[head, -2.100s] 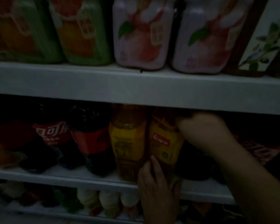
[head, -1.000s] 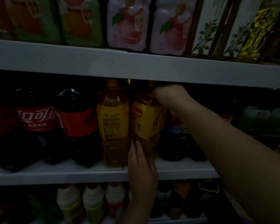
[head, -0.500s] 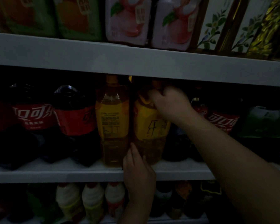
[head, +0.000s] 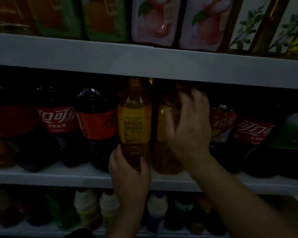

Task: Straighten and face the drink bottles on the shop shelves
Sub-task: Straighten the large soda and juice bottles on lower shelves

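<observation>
We are facing the teas on the middle shelf [head: 41, 176], and there are two. Our left hand [head: 129, 170] grips the left tea [head: 134, 121] low down, its label's back panel outward; it likely needs a twist next. Our right hand [head: 189, 127], blurred, covers the right tea [head: 163, 152], and we cannot tell if it grasps. Three colas [head: 57, 119] stand left of our hands.

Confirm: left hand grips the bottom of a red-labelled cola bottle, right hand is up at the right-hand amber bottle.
Wrong bottle. In the head view the left hand grips the bottom of the yellow-labelled bottle; the cola bottle stands to its left. The right hand is up at the right-hand amber bottle.
</observation>
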A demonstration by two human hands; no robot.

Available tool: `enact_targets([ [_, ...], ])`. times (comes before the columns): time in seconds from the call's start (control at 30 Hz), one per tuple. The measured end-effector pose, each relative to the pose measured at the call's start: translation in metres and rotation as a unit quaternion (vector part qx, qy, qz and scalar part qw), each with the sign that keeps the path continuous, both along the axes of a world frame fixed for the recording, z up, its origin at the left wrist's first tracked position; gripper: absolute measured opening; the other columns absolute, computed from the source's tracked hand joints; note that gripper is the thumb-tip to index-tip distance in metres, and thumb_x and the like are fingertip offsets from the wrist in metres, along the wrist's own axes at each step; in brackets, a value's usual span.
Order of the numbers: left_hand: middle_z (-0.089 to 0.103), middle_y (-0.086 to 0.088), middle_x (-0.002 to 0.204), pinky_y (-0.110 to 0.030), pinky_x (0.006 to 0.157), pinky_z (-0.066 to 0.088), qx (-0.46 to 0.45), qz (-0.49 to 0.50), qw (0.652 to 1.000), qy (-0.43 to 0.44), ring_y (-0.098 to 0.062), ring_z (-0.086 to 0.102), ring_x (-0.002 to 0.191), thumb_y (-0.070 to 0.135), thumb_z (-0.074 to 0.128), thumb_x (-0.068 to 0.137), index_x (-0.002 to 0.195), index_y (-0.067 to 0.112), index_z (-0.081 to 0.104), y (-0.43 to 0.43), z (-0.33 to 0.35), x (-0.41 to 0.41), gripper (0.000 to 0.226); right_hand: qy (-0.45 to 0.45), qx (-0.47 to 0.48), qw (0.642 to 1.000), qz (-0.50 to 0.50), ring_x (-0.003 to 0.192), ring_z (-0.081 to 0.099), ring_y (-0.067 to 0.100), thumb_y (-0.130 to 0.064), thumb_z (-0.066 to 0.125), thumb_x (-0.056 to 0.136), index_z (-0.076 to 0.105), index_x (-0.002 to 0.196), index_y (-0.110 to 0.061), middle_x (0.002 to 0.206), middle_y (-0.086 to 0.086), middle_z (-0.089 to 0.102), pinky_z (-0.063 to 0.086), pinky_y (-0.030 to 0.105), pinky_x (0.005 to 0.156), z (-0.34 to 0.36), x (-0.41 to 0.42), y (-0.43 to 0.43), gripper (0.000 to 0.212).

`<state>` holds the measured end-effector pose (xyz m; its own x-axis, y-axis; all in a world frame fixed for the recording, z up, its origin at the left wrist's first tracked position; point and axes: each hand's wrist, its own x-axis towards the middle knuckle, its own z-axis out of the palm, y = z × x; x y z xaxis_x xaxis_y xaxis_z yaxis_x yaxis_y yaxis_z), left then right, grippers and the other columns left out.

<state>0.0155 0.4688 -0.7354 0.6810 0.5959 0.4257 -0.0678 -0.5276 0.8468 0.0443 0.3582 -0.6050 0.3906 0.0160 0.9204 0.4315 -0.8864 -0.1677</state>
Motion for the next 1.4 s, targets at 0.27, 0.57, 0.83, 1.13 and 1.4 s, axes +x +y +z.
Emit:
enact_targets([
  [0.27, 0.021, -0.004, 0.146, -0.043, 0.101, 0.039, -0.095, -0.013, 0.994, 0.042, -0.028, 0.039, 0.124, 0.036, 0.068, 0.082, 0.151, 0.016, 0.015, -0.029, 0.012, 0.001, 0.089, 0.168, -0.078, 0.982, -0.038, 0.093, 0.055, 0.027, -0.079, 0.048, 0.071, 0.05, 0.109, -0.014, 0.103, 0.009, 0.055, 0.033, 0.028, 0.059, 0.034, 0.002, 0.069, 0.076],
  [0.57, 0.039, -0.006, 0.131, -0.034, 0.094, 0.042, -0.011, -0.05, 0.998, -0.043, -0.025, 0.049, 0.112, 0.029, 0.056, 0.086, 0.14, 0.012, 0.042, -0.001, -0.001, -0.008, 0.059, 0.234, -0.101, 0.967, 0.012, 0.074, 0.057, 0.026, -0.055, 0.069, 0.062, 0.032, 0.073, -0.021, 0.064, -0.006, 0.035, 0.031, 0.026, 0.051, 0.052, 0.019, 0.075, 0.051],
  [0.83, 0.038, -0.015, 0.132, -0.046, 0.103, 0.032, 0.069, 0.089, 0.985, -0.132, -0.033, 0.038, 0.122, 0.04, 0.067, 0.074, 0.136, 0.013, 0.039, 0.072, 0.015, 0.006, 0.073, 0.276, -0.104, 0.953, 0.069, 0.061, 0.046, 0.011, -0.045, 0.074, 0.058, 0.032, 0.065, -0.027, 0.065, -0.014, 0.045, 0.03, 0.023, 0.049, 0.057, 0.029, 0.071, 0.047],
  [1.13, 0.039, -0.011, 0.135, -0.043, 0.092, 0.042, 0.09, 0.02, 0.995, -0.027, -0.029, 0.044, 0.121, 0.057, 0.078, 0.057, 0.148, 0.023, 0.017, 0.111, 0.031, 0.013, 0.114, 0.309, -0.098, 0.941, 0.095, 0.056, 0.037, 0.0, -0.039, 0.074, 0.059, 0.038, 0.066, -0.025, 0.064, -0.013, 0.044, 0.026, 0.019, 0.044, 0.062, 0.026, 0.068, 0.04],
  [1.4, 0.041, -0.004, 0.141, -0.037, 0.087, 0.047, 0.193, -0.05, 0.98, 0.025, -0.022, 0.047, 0.122, 0.072, 0.071, 0.057, 0.15, 0.023, 0.013, 0.148, 0.039, 0.007, 0.12, 0.389, -0.09, 0.901, 0.168, 0.081, 0.057, 0.012, -0.037, 0.077, 0.063, 0.052, 0.099, -0.021, 0.091, -0.003, 0.059, 0.053, 0.03, 0.067, 0.067, 0.032, 0.051, 0.047],
])
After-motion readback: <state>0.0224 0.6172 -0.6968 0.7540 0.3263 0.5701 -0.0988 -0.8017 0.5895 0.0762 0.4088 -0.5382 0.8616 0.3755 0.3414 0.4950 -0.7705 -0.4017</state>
